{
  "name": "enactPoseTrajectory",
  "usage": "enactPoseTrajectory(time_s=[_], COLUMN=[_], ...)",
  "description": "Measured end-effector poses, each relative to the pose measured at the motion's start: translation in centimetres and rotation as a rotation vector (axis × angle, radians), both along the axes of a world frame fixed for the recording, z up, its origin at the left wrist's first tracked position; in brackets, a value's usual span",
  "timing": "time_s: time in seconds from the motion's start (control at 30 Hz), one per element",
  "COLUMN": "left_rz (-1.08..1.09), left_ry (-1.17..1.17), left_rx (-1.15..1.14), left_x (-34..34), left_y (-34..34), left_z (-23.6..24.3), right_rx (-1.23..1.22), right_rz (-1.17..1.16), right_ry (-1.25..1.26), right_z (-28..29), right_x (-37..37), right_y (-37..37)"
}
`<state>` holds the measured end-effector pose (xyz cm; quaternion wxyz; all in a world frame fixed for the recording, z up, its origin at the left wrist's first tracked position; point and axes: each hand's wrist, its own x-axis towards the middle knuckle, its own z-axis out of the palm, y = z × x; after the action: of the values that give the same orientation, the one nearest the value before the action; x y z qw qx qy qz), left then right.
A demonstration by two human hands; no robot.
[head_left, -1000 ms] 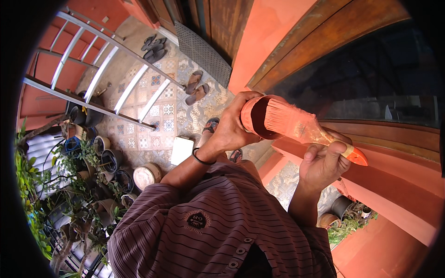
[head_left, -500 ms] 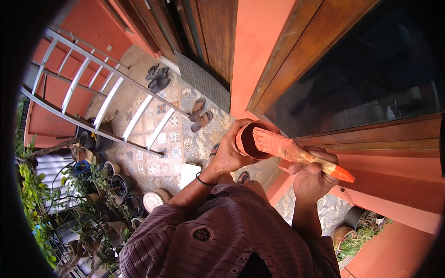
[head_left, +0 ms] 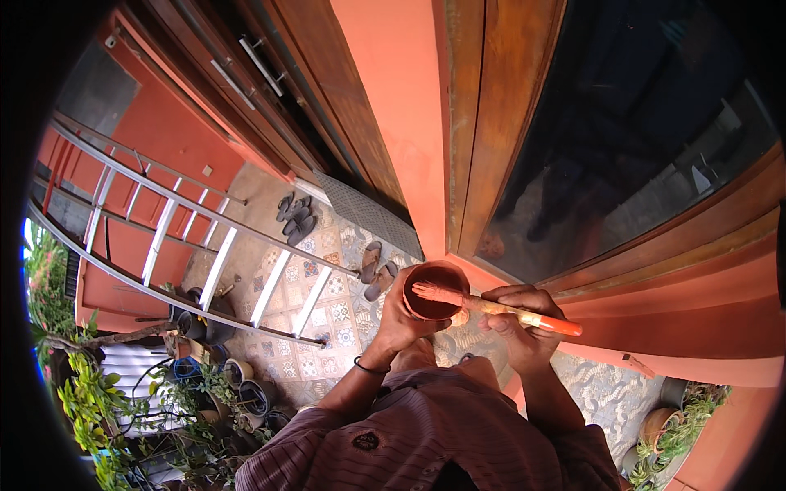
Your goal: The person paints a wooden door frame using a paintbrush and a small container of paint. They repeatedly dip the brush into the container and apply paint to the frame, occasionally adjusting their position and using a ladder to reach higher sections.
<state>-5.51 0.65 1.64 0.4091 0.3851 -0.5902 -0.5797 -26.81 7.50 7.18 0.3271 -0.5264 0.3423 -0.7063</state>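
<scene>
Right hand (head_left: pixel 524 331) pinching paintbrush (head_left: pixel 483 304), bristles (head_left: pixel 435 293) leftward over cup (head_left: pixel 442 273); left hand (head_left: pixel 399 321) curled around cup.

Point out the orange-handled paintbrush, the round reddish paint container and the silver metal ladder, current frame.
Orange-handled paintbrush (head_left: pixel 492 308): head view, front part of its handle.
Round reddish paint container (head_left: pixel 442 272): head view, far inner wall.
Silver metal ladder (head_left: pixel 219 268): head view, a rung near its middle.

Brush handle (head_left: pixel 558 325) glossy; bristles (head_left: pixel 435 293) rough; ladder (head_left: pixel 219 270) smooth metal; window frame (head_left: pixel 509 123) wood; shirt (head_left: pixel 401 430) matt cloth.
</scene>
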Motion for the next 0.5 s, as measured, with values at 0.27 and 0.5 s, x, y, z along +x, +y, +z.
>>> enactPoseTrajectory(time_s=[0.27,0.5], left_rz=[-0.046,0.047], left_ry=[-0.008,-0.071], left_rx=[-0.061,-0.076], left_x=[-0.3,-3.1], left_y=[-4.9,-5.4], left_z=[0.2,1.8], right_rx=[0.111,0.013], right_rz=[0.011,0.171], right_ry=[-0.155,-0.428], right_z=[0.6,-1.5], right_x=[-1.3,-4.7], right_y=[-2.3,-5.2])
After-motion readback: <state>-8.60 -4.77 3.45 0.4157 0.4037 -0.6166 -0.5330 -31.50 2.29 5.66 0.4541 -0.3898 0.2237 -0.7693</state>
